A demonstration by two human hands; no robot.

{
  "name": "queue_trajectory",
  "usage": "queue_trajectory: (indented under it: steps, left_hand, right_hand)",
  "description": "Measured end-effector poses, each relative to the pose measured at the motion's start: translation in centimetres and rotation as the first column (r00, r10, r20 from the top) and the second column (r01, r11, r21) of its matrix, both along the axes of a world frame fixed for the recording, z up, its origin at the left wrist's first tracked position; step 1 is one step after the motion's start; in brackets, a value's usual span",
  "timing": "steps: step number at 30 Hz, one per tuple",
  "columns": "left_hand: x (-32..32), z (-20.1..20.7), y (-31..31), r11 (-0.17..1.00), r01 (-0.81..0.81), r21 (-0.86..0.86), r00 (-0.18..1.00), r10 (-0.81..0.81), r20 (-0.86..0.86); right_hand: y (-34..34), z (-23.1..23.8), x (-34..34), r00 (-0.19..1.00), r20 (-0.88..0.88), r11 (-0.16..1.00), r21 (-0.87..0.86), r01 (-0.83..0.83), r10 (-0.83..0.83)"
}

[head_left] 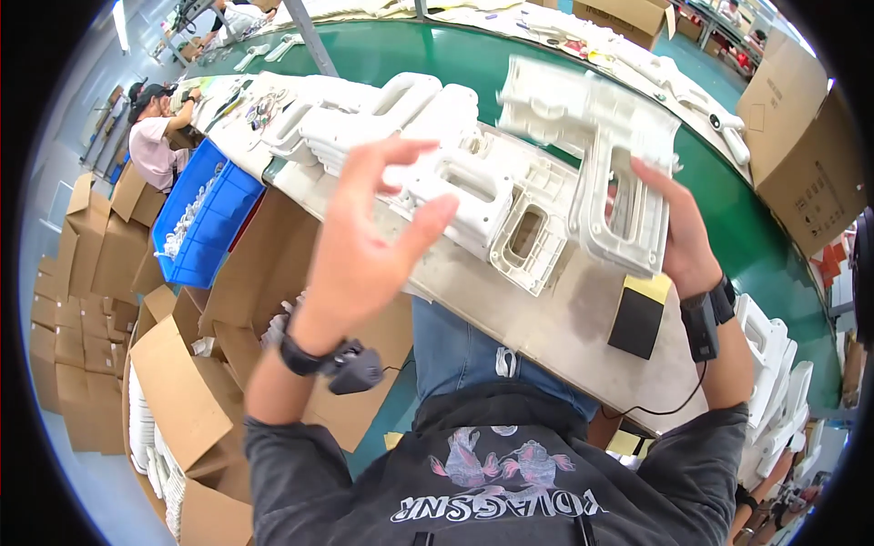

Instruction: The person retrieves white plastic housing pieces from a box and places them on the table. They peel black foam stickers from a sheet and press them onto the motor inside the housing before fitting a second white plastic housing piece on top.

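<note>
My right hand (681, 232) grips a white plastic housing shell (628, 214) by the frame round its long handle opening. The shell is raised above the worktable and its upper end is blurred. My left hand (364, 241) is apart from it, thumb and fingers spread with nothing between them, slightly smeared by motion. Behind the left hand, a white housing (464, 196) with a handle slot lies on the table. Beside that sits an open-faced white half shell (528, 238) with its ribbed inside showing. More white housings (401, 105) are piled farther back.
A black block with a yellow top (637, 318) lies on the worktable (564, 337) near my right wrist. A green conveyor belt (382, 45) runs behind. At left stand a blue bin (205, 214) of small white parts and open cardboard boxes (182, 382). A co-worker (155, 136) sits far left.
</note>
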State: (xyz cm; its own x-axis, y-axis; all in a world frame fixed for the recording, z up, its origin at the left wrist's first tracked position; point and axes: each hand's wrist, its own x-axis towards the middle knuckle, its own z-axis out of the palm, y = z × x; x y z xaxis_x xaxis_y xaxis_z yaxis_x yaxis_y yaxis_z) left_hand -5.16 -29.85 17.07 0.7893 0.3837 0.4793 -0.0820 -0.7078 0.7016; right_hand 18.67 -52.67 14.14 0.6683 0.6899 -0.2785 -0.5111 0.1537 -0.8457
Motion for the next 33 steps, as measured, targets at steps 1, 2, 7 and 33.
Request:
queue_trajectory:
  steps: [1, 2, 7, 33]
  left_hand:
    - [-0.2, -2.6, 0.1, 0.997, -0.055, 0.061, 0.998, 0.055, 0.001]
    - [0.1, -5.1, 0.0, 0.987, -0.105, 0.121, 0.994, 0.105, 0.009]
    - [2.5, -13.1, -2.9, 0.956, -0.255, 0.145, 0.956, 0.226, 0.189]
    - [7.2, -18.8, -4.8, 0.979, -0.201, -0.028, 0.941, 0.201, 0.271]
  right_hand:
    - [-0.1, -0.5, -0.2, 0.996, -0.082, 0.999, -0.03, -0.033, 0.03]
    - [0.1, -0.7, -0.2, 0.997, -0.079, 0.999, -0.036, -0.019, 0.016]
    - [3.2, -1.5, -1.5, 0.981, -0.192, 1.0, 0.015, -0.016, 0.018]
    - [1.1, 1.7, -4.3, 0.903, -0.207, 0.898, -0.159, -0.411, 0.377]
